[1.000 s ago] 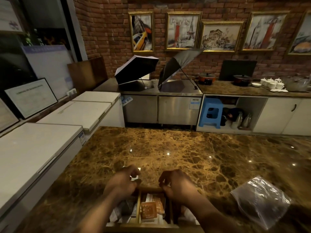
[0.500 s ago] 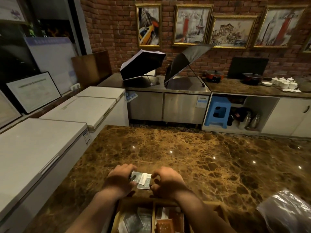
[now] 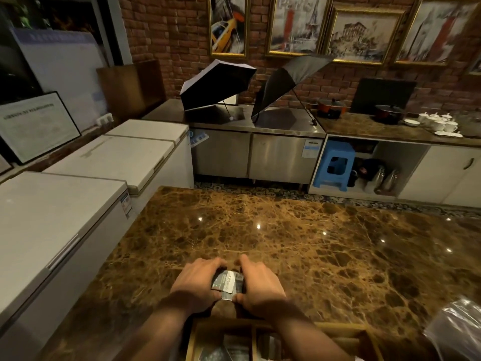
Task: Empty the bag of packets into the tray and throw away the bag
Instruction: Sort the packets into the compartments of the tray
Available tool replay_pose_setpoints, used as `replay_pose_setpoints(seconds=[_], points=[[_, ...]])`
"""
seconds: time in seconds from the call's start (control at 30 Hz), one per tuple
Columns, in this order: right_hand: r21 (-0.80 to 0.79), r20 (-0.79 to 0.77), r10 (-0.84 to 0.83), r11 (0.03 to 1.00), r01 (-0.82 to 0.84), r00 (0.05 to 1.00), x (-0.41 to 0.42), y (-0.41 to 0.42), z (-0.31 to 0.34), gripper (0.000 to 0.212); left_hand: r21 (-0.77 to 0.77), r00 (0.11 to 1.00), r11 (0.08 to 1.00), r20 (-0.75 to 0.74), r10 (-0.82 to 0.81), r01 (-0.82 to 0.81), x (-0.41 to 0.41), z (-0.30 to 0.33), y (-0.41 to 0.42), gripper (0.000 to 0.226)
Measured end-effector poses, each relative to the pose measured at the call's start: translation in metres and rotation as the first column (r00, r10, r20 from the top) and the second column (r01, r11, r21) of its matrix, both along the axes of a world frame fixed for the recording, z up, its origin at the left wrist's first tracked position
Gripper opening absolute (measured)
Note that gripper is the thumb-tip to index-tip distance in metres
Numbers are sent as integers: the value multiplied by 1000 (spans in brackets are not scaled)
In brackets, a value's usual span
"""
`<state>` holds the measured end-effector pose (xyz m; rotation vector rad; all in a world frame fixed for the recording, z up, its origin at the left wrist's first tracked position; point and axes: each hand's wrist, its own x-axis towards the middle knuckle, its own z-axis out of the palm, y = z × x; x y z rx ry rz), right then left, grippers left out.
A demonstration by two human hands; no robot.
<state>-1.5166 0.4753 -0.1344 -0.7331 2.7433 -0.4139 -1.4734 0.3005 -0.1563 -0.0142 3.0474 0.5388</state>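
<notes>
Brown marble counter (image 3: 299, 243) is being leaned over; small packets (image 3: 229, 282) are being squeezed between left hand (image 3: 196, 284) and right hand (image 3: 260, 287), above the wooden tray (image 3: 346, 332).

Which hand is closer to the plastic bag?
Right. The right hand holds packets at centre, well left of the bag; the left hand is farther left still.

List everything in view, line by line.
packets: small stack, silver-grey, held between both hands
tray: one, wooden, divided, near edge
plastic bag: one, clear, right on counter
counter: one, brown marble
chest freezers: three, white, left
umbrellas: two, dark, open, back worktop
stool: one, blue, under shelf
paintings: several, gold-framed, brick wall
cups: several, white, far right
left hand: on packets
right hand: on packets
</notes>
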Motion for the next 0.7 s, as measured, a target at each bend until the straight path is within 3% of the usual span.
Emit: replay_pose_setpoints(seconds=[0.3, 0.47, 0.6, 0.7], points=[[-100, -3, -78, 992, 77, 997, 0, -6, -4, 72, -37, 994, 995, -69, 89, -92, 9, 7, 2, 48], [-188, 16, -97, 977, 98, 995, 4, -2, 2, 52, -33, 980, 986, -122, 156, -161, 17, 14, 1, 44], [-230, 3, -113, 967, 111, 994, 10, 5, 12, 24, -4, 968, 982, -170, 185, -188, 24, 24, 4, 44], [-267, -23, -121, 957, 110, 992, 13, 10, 26, 17, 58, 964, 977, -160, 213, -206, 30, 37, 11, 43]])
